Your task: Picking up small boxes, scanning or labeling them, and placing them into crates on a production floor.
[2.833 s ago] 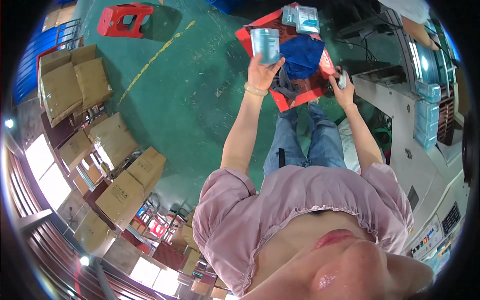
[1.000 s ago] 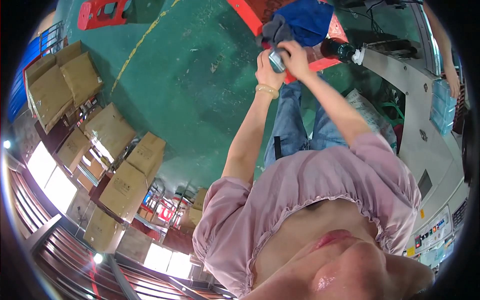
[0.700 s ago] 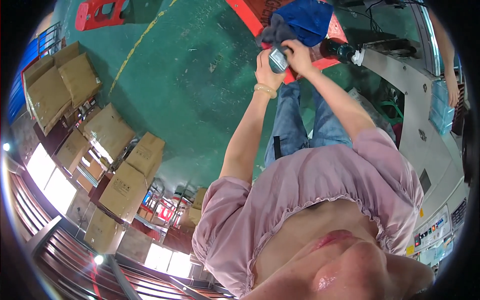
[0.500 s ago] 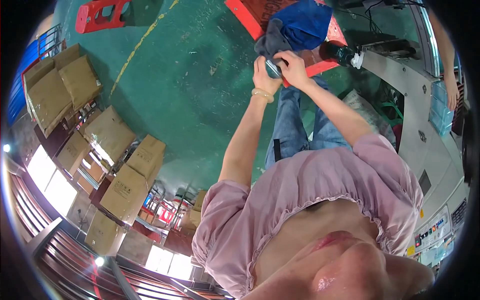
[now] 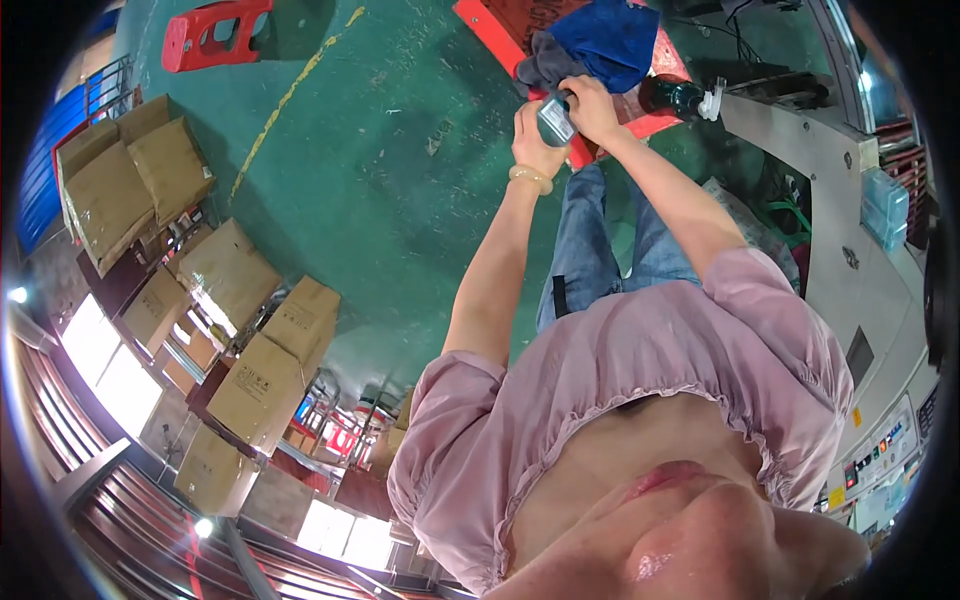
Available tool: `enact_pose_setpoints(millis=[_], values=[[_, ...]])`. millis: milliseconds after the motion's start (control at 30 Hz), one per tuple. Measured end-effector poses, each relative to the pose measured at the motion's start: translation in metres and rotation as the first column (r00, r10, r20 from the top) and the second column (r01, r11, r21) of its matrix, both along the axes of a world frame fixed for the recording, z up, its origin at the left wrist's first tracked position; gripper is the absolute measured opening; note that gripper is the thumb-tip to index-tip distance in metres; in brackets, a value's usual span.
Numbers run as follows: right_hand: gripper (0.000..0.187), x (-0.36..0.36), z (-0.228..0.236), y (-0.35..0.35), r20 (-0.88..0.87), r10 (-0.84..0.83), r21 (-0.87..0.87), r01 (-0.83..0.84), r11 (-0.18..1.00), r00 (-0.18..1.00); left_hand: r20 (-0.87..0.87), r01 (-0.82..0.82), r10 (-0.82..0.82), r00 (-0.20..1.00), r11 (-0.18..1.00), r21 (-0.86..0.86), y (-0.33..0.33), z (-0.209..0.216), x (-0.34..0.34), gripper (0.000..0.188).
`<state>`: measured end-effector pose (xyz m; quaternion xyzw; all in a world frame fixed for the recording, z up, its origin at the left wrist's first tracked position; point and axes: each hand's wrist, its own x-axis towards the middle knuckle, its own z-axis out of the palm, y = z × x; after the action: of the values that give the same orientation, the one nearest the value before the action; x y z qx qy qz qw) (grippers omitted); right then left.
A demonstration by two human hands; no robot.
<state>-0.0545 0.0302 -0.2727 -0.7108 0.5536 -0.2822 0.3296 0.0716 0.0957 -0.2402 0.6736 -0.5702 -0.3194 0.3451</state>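
In front of my legs I hold a small grey rectangular box [image 5: 556, 121] with a pale label on its face, tilted toward me. My left hand [image 5: 538, 143] is curled along its left and lower side, a pale bangle at the wrist. My right hand [image 5: 594, 108] is closed at its upper right edge. Just beyond the hands a dark grey cloth [image 5: 547, 62] lies bunched against a blue cloth [image 5: 612, 42]. Both rest on a red stand [image 5: 487, 35] with a brown board. To the right is a dark green bottle [image 5: 680, 99] with a whitish top.
A grey machine frame [image 5: 790, 128] runs along my right, with a light-blue translucent bin [image 5: 884, 208] beside it. A red stool [image 5: 213, 38] stands at the far left on the green floor [image 5: 380, 180]. Several cardboard boxes [image 5: 255, 385] are stacked on my left.
The box has turned, so more of its labelled face shows. My hands have moved slightly right and down. Another person's hand at the right is no longer in view.
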Motion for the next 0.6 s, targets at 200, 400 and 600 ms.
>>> enact_pose_setpoints(millis=[200, 400, 600], values=[[0.051, -0.053, 0.021, 0.075, 0.007, -0.280, -0.129, 0.279, 0.952, 0.960, 0.018, -0.098, 0.097, 0.995, 0.993, 0.068, 0.032, 0.010, 0.025, 0.077], [0.069, -0.121, 0.035, 0.040, 0.013, -0.528, -0.209, 0.519, 0.829, 0.849, -0.051, -0.157, 0.161, 0.986, 0.985, 0.075, 0.037, 0.040, 0.024, 0.081], [0.040, -0.122, 0.044, -0.016, 0.262, -0.261, 0.142, 0.230, 0.963, 0.929, -0.112, -0.035, 0.020, 0.993, 0.990, -0.133, 0.003, 0.053, 0.002, 0.074]])
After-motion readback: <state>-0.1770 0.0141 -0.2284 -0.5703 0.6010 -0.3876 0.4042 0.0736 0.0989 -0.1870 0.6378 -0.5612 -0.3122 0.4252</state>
